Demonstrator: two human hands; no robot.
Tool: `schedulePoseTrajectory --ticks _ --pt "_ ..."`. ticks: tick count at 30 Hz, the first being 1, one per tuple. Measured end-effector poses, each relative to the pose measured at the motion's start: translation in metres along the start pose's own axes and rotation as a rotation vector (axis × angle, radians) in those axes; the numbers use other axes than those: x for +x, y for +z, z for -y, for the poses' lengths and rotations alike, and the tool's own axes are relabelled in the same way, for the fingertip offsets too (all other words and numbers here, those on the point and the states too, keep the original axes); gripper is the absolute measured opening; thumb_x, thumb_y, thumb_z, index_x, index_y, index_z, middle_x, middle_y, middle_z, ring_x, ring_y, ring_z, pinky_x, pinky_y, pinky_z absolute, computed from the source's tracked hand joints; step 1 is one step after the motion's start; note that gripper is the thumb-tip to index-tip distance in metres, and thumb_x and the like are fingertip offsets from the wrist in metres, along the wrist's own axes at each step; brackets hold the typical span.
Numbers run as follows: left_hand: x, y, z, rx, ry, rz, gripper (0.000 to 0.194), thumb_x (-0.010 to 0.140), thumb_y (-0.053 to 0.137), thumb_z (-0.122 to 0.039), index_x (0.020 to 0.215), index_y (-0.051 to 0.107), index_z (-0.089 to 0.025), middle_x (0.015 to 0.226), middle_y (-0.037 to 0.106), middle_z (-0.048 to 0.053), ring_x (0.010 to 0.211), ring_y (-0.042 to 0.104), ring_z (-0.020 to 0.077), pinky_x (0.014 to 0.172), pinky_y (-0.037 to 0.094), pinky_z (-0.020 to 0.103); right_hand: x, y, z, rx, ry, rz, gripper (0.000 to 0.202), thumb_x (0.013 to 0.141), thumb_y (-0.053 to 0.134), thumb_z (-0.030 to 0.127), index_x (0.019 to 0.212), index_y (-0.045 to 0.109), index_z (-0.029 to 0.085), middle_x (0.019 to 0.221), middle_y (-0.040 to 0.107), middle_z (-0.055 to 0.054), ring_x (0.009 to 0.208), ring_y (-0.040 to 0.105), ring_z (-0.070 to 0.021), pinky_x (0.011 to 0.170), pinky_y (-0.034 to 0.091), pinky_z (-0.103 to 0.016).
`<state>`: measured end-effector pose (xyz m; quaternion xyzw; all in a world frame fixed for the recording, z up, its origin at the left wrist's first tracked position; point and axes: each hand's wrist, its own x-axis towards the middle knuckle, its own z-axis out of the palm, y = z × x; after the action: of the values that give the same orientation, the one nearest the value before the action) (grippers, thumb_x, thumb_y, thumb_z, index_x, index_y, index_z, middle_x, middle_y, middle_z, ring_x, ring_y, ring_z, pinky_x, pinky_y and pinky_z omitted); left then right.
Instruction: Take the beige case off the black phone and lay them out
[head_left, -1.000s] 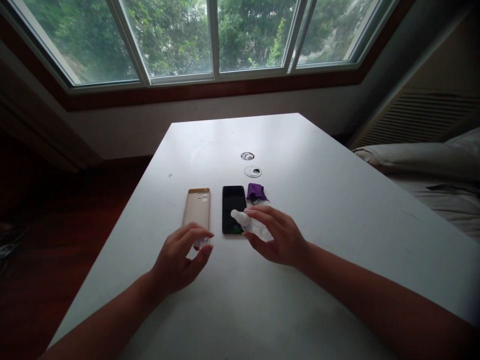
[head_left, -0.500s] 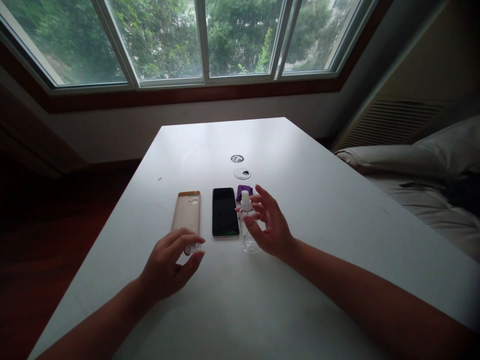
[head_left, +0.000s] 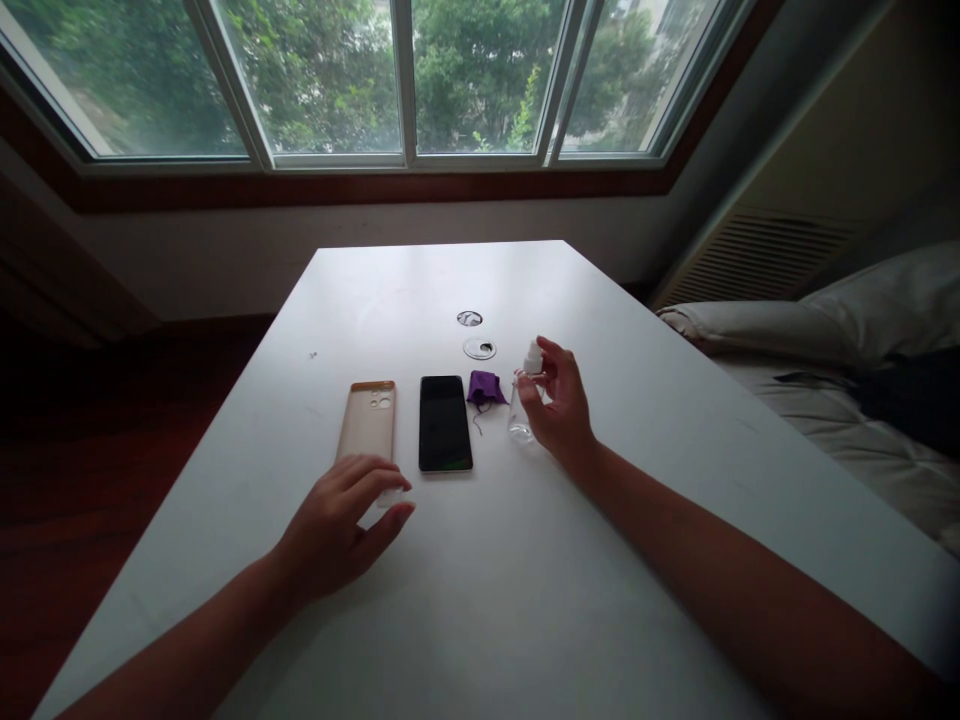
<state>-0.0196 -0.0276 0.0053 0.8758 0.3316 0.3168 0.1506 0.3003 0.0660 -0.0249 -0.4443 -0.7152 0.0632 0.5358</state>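
A clear spray bottle (head_left: 521,415) with a white top is held, slightly tilted, in my right hand (head_left: 562,405), right of a small purple pouch (head_left: 486,388). My left hand (head_left: 349,515) is curled round a small clear cap (head_left: 388,497), just in front of a beige phone case (head_left: 367,425), whose lower end it hides. Between the hands lies a black phone (head_left: 445,424), screen up. The pouch, with a dark cord, sits against the phone's upper right side.
Two round metal-rimmed inserts (head_left: 479,348) are set in the white table (head_left: 465,620) behind the phone. A window (head_left: 337,80) is beyond the table. At the right stands a padded seat (head_left: 750,325) with dark cloth on it.
My right hand has moved right and away from me with the spray bottle in its fingers, uncovering the purple pouch. The left hand has stayed nearly still, and the view has shifted slightly.
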Motion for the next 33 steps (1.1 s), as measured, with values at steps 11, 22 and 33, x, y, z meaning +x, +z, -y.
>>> schedulePoseTrajectory --ticks 11,22,33 --pt "0.001 0.002 -0.005 0.06 0.033 0.144 0.011 0.095 0.062 -0.023 0.106 0.061 -0.02 0.116 0.068 0.004 0.11 0.057 0.0211 0.098 0.046 0.042 0.0 0.002 0.011 -0.029 -0.02 -0.002 0.061 0.085 0.071 0.031 0.139 0.044 0.025 0.109 0.052 -0.006 0.087 0.058 -0.0182 0.075 0.058 -0.036" --pt "0.001 0.001 -0.006 0.063 0.047 0.124 0.011 0.094 0.063 -0.022 0.105 0.062 -0.02 0.114 0.068 0.006 0.11 0.057 0.0224 0.099 0.045 0.043 0.008 -0.005 0.014 -0.176 0.017 -0.011 0.063 0.088 0.066 0.036 0.146 0.043 0.024 0.116 0.06 -0.01 0.092 0.063 -0.0228 0.077 0.06 -0.041" --pt "0.0 0.003 -0.004 0.065 0.038 0.136 0.012 0.094 0.063 -0.023 0.105 0.06 -0.021 0.116 0.067 0.004 0.112 0.056 0.0219 0.096 0.046 0.042 0.005 -0.005 0.017 -0.237 -0.025 -0.01 0.059 0.088 0.068 0.04 0.141 0.048 0.024 0.113 0.063 -0.009 0.091 0.063 -0.0234 0.077 0.058 -0.04"
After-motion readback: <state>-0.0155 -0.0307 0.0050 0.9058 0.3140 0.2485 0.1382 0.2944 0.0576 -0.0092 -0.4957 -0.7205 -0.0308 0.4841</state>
